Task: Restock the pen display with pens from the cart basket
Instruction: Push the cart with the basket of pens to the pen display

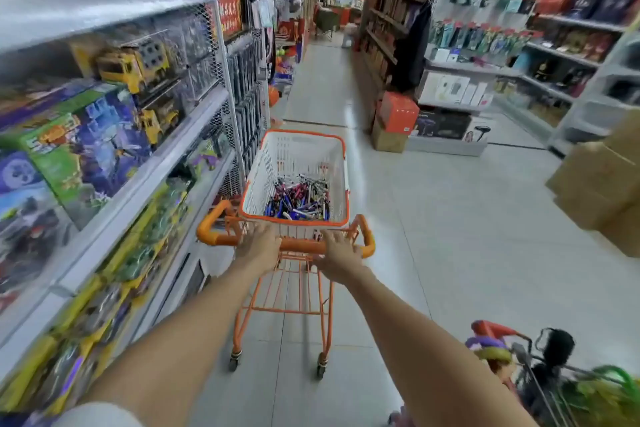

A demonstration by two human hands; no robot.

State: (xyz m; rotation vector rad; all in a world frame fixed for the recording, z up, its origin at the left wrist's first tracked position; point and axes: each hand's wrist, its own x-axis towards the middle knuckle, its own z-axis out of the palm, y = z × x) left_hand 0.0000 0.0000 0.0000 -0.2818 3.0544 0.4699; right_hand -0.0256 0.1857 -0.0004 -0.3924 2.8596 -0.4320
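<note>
An orange cart stands in the aisle ahead of me, carrying a white basket with an orange rim. A heap of pens in blue, red and pink lies in the basket's bottom. My left hand grips the orange push handle left of centre. My right hand grips the same handle right of centre. Dark hanging packs fill a mesh rack further along the left; I cannot tell whether that is the pen display.
Shelves of boxed toys run close along my left. Cardboard boxes are stacked at the right, an orange box on another carton sits at a shelf end ahead, and a wire bin with toys stands at lower right. The tiled aisle floor runs ahead.
</note>
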